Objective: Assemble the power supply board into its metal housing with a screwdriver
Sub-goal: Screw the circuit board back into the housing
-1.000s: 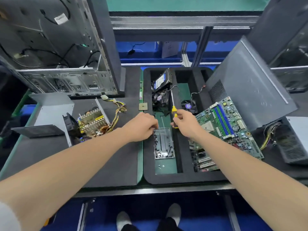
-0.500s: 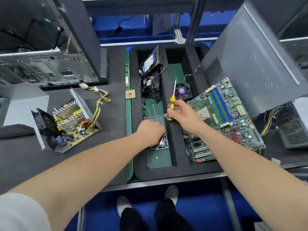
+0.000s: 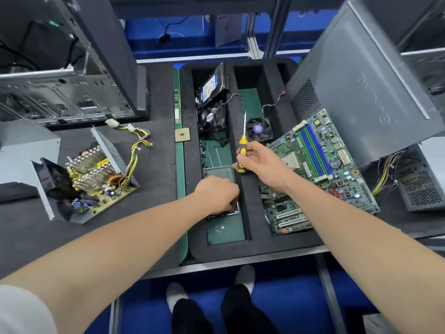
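1. Right hand [image 3: 261,162] closed round the yellow-and-black handle of the screwdriver [image 3: 242,150], above the foam tray [image 3: 240,249], shaft pointing up and away from the body.
2. Left hand [image 3: 216,195] knuckles-up over the near end of a clear plastic box [image 3: 220,174] in the tray's middle compartment, fingers bent down into it; fingertips hidden, so no telling whether anything is pinched.
3. Power supply board [image 3: 96,182] well to the left on the black mat [image 3: 96,237], lying tilted in its open metal housing [image 3: 108,150], with a yellow-and-black wire bundle [image 3: 136,150] trailing behind; untouched by either hand.
4. Grey metal cover [image 3: 24,150] just left of the housing.
5. Motherboard [image 3: 320,169] propped aslant over the tray's right compartment, just beside the right wrist.
6. Hard drive [image 3: 212,85] and a fan [image 3: 212,118] at the far end of the middle compartment; a second fan [image 3: 261,128] near the screwdriver shaft.
7. CPU chip [image 3: 182,135] and memory stick [image 3: 177,104] on the green strip beside the tray's left edge.
8. Open computer case [image 3: 72,92] far left, grey side panel [image 3: 361,92] far right.
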Available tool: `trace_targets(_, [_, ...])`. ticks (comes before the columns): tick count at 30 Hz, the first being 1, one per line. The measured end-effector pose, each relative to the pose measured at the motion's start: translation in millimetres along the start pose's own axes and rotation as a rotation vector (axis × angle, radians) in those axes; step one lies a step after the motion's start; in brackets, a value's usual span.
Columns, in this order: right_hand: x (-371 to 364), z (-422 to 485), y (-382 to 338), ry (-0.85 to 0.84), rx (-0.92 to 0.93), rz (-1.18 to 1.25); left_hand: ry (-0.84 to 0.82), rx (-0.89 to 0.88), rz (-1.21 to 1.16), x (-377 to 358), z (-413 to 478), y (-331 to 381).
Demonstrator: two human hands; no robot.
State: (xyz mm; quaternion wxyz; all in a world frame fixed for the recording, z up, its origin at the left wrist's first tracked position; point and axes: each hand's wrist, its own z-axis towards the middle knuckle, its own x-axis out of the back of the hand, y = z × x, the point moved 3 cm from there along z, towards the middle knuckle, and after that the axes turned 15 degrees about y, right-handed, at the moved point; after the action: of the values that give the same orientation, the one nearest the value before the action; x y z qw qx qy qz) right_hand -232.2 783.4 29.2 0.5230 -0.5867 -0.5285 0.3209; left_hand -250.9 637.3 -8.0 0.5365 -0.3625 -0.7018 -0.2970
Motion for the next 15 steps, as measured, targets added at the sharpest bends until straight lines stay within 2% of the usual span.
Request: trace_targets(15, [0.6, -1.3, -0.1, -0.002, 0.002, 0.007, -0.066, 0.116, -0.125, -11.2, 1.1, 4.0])
